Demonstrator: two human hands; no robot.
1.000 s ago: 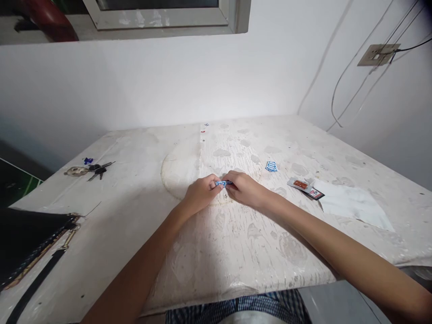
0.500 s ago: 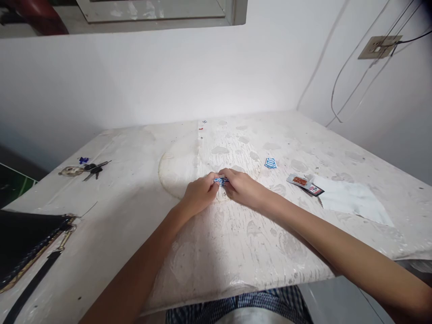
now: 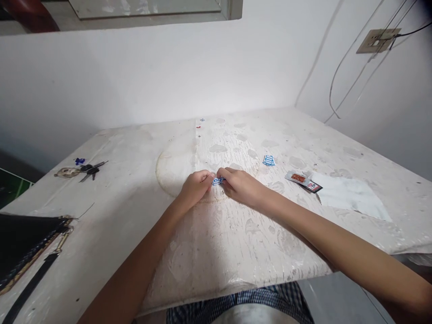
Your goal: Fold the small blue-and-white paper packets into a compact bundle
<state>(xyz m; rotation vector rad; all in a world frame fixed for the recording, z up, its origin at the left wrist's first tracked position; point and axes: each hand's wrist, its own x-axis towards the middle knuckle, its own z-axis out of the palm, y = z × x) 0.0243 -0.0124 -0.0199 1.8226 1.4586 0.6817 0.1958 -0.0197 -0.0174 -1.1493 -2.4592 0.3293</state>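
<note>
Between my two hands is a small blue-and-white printed piece (image 3: 218,181), held just above or against the middle of the table; its exact kind is too small to tell. My left hand (image 3: 196,185) pinches its left end, thumb and fingers pressed together. At the right end, the bent fingers of my right hand (image 3: 238,184) close on it and hide part of it. A similar blue-and-white printed piece (image 3: 269,160) lies flat on the table beyond my right hand, apart from it.
The plastic-covered table (image 3: 209,252) holds keys (image 3: 90,169) and a black bag (image 3: 27,243) on the left. To the right lie a clear packet with orange-brown contents (image 3: 298,178), a dark card (image 3: 314,186) and a white cloth (image 3: 354,198). Tiny scraps lie near the wall.
My left fingers have shifted slightly on the piece, which now tilts and shows more of its printed face. The whole view has moved a little.
</note>
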